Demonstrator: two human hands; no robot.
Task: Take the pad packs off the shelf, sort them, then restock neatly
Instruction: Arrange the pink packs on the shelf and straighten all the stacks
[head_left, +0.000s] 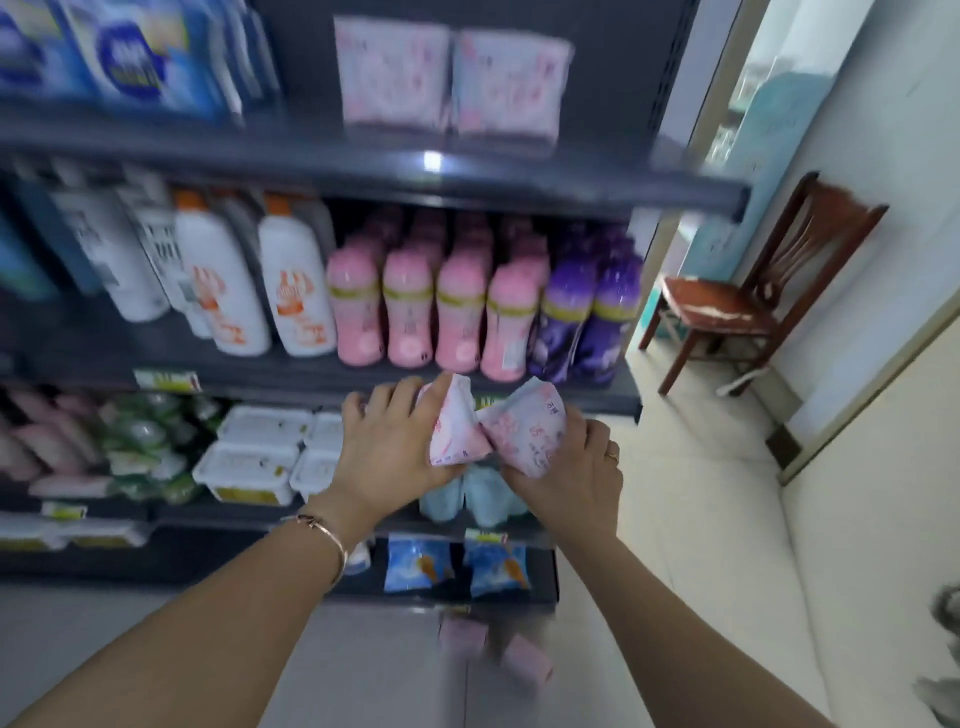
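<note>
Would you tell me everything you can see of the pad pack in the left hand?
The pad pack is a soft white plastic pouch with pink print, blurred beyond reading. The left hand grips it, squeezed and tilted, in front of the shelves. Its inner corner meets the similar pack held by the right hand.

We only get one head-worn wide-angle view, looking forward and down, close up on the shelf (467, 176) at arm's reach.

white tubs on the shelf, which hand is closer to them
Left. The left hand is just right of the white tubs; the right hand is farther right, beyond it.
</note>
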